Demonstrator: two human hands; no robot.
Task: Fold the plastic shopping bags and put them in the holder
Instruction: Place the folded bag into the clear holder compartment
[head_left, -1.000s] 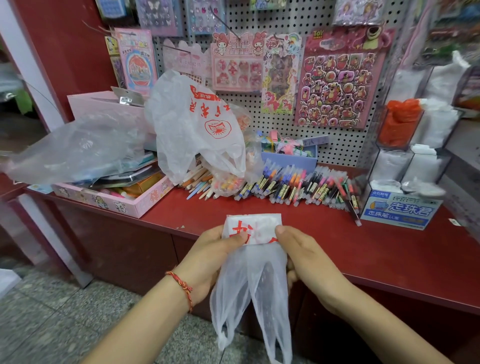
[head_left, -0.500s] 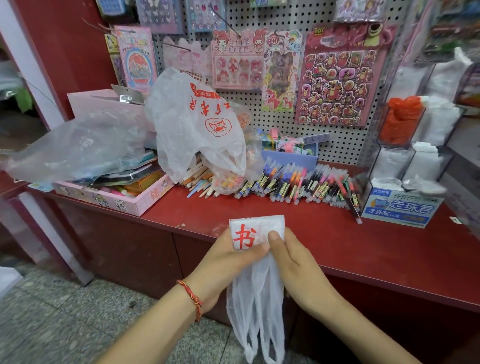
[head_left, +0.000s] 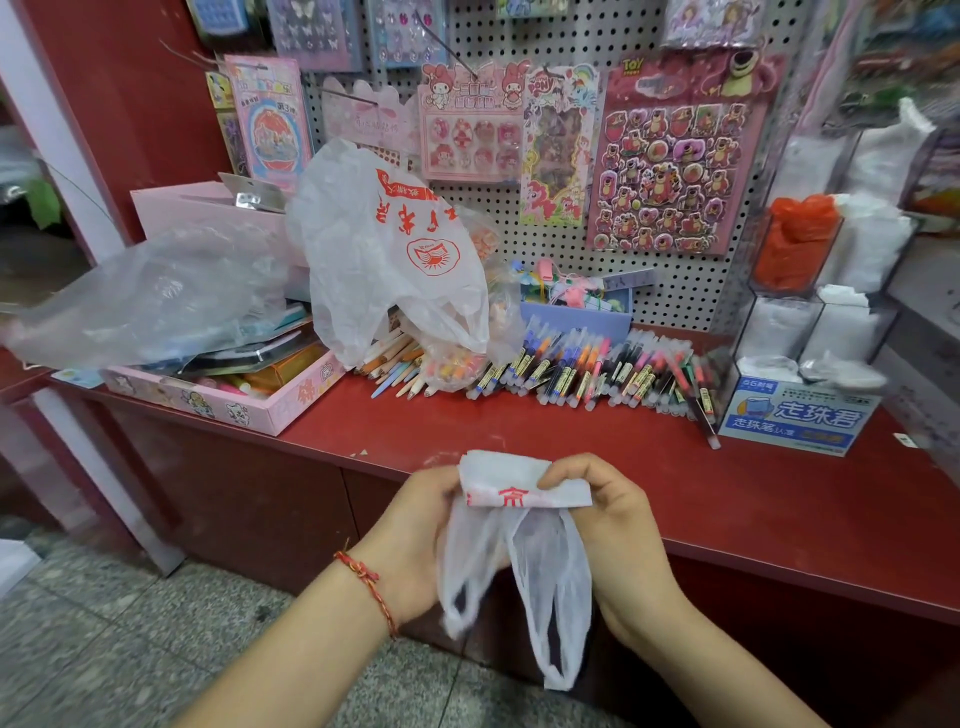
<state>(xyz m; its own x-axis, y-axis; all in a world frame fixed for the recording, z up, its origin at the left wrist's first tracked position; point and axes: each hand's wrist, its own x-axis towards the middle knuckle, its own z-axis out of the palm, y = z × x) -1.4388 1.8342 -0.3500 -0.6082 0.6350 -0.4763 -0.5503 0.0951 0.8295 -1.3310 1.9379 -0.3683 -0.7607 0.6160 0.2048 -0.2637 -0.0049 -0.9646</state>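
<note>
A white plastic bag with red print (head_left: 519, 493) is partly folded into a small flat packet in front of the red counter. My left hand (head_left: 415, 540) grips its left side. My right hand (head_left: 613, 519) pinches the packet's right end, fingers curled over the top. The bag's two handle loops (head_left: 550, 587) hang loose below the packet. A second white bag with red print (head_left: 384, 249) lies unfolded on the pens at the back. A clear plastic bag (head_left: 156, 296) rests on the pink tray. The clear acrylic holder (head_left: 821, 291) at the right holds folded orange and white bags.
The red counter (head_left: 727, 493) carries a pink tray of stationery (head_left: 223, 400), rows of pens (head_left: 597, 369), a blue-and-white box (head_left: 795, 415) and a small blue box (head_left: 576, 312). A pegboard with sticker sheets (head_left: 670, 150) stands behind. Grey tiled floor lies below left.
The packet has been folded over once more and is now shorter and wider. My right fingers moved over its top right end. The hanging handles swung apart.
</note>
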